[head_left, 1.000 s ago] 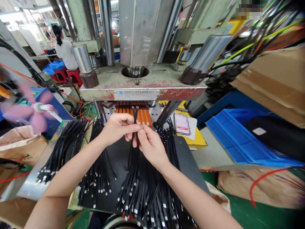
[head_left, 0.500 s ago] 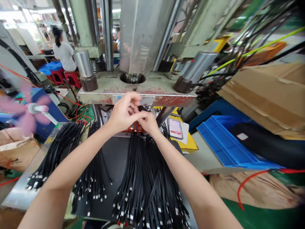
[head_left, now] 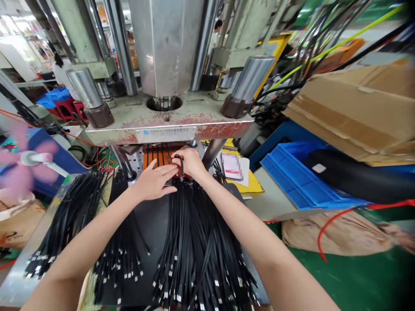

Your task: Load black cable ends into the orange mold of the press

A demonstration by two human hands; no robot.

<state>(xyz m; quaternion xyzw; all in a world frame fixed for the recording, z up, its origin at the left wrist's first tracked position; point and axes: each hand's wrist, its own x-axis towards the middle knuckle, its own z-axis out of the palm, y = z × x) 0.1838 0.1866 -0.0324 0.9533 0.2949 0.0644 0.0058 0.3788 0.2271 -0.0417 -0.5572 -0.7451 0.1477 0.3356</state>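
My right hand (head_left: 190,162) is closed in a pinch on a black cable (head_left: 182,166), which loops down from the fingers. My left hand (head_left: 154,182) is open, its fingers stretched toward that cable, palm down. Under both hands sits an orange fixture (head_left: 165,153) in the press, with several black strips lying across it. In front of it a thick bundle of black flat cables (head_left: 194,242) with silver plug ends spreads over a black board (head_left: 147,233). Two more cable bundles lie at the left, one of them (head_left: 76,203) on the metal table. The fingertips partly hide the fixture's right side.
The press's heavy plate (head_left: 168,125) hangs just above and behind my hands, between steel columns. A pink fan (head_left: 30,158) spins at the left. At the right are a blue tray (head_left: 282,172), cardboard (head_left: 356,112) and a paper card (head_left: 232,167). A person sits in the far background.
My hands have come apart from each other. The left hand has lowered with its fingers stretched out; the right now shows a looped cable. The view has shifted, uncovering more of the orange fixture.
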